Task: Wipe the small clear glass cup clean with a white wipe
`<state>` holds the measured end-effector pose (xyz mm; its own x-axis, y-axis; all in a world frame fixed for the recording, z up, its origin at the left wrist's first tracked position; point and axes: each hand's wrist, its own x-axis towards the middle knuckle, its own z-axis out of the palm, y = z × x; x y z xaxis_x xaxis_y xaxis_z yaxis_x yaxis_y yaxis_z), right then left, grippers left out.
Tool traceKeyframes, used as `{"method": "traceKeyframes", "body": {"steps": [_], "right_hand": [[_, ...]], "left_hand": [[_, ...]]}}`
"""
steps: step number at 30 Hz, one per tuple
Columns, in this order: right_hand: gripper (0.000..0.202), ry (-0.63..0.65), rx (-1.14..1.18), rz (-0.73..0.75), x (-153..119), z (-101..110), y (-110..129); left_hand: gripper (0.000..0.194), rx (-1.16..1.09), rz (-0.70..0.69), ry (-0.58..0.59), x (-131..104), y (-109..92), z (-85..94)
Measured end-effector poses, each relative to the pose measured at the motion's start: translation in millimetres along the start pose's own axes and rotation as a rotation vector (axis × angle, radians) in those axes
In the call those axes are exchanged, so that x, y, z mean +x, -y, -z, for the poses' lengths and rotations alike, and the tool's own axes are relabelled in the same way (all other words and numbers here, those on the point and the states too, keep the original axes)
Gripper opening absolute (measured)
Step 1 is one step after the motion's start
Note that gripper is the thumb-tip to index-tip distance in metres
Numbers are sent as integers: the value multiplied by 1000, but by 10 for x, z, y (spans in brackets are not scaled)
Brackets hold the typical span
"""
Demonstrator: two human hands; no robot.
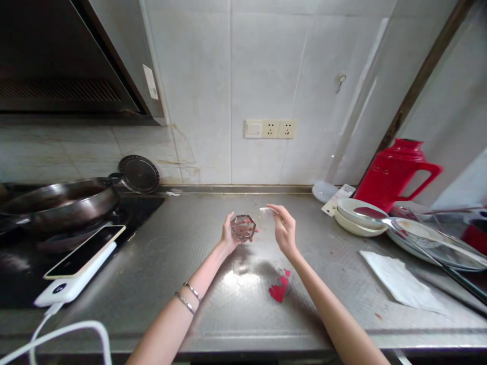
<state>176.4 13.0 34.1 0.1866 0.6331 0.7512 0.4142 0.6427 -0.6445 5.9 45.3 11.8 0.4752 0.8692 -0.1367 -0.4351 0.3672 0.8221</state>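
My left hand is closed round a small clear faceted glass, held above the steel counter with its round mouth or base facing me. The fingers show behind and through the glass. To the right of it, my right hand pinches a small whitish scrap between thumb and fingertips; whether it is paper or plastic I cannot tell. A gap lies between the scrap and the glass. Below the hands, torn red scraps lie on the counter.
A steel pan sits on the hob at left, near a phone and a cabled white power bank. On the right stand a red thermos jug, stacked bowls, plates and a white napkin.
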Motion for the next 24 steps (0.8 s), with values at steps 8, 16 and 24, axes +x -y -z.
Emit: {"method": "traceKeyframes", "body": {"steps": [8,16,24], "right_hand": [[35,335,73,-444,143,99,-81],[41,902,90,-412,173,174,112],[40,1066,48,-376,122,101,124]], "left_hand": [[81,113,131,201,-48,-106,71],[78,220,240,352,-68,-101,102],[74,244,301,310,-60,-61,127]]}}
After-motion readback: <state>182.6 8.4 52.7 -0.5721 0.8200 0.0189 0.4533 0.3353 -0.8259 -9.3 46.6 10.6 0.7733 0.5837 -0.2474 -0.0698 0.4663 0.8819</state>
